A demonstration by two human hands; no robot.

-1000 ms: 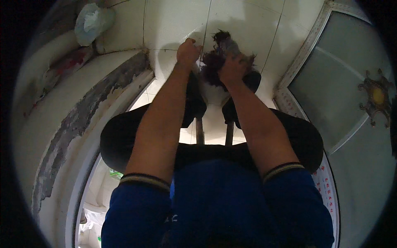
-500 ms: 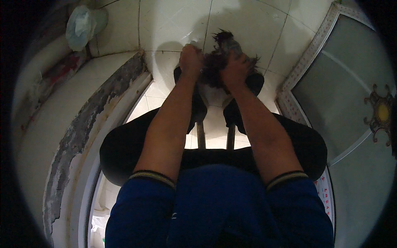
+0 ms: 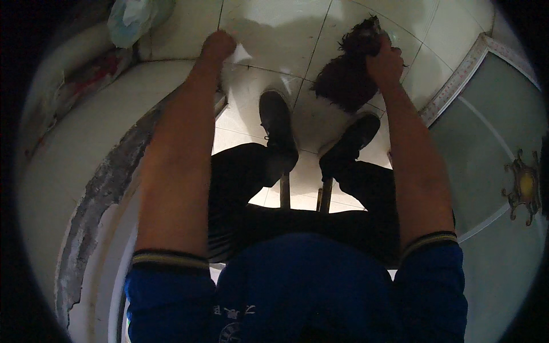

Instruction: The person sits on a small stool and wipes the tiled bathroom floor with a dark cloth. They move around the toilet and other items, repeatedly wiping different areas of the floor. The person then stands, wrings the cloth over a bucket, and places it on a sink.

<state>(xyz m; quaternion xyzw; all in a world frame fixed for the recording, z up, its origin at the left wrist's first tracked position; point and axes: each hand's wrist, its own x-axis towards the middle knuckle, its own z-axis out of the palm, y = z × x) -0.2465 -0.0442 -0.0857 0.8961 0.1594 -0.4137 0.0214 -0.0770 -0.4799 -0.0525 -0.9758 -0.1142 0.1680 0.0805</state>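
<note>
A small animal with shaggy dark brown hair, apparently a dog (image 3: 346, 83), is on the tiled floor just beyond my right shoe. My right hand (image 3: 386, 63) grips its right side by the head and neck, fingers curled round it. The animal's face is too dark to make out. Off to the left, my left hand (image 3: 218, 46) is closed, and a thin white piece like tissue (image 3: 241, 55) sticks out beside it. What else that hand may hold is hidden.
A ledge with broken grey edging (image 3: 108, 183) curves along the left. At the upper left hangs a pale translucent plastic bag (image 3: 130, 23). On the right stands a frosted glass door (image 3: 486, 114) with an ornate metal fitting (image 3: 523, 186). My shoes (image 3: 276, 117) rest on the tiles.
My hands have spread apart: the left has swung left, away from the animal. The animal and my right hand have shifted right. My knees have drawn inward, and both shoes show more.
</note>
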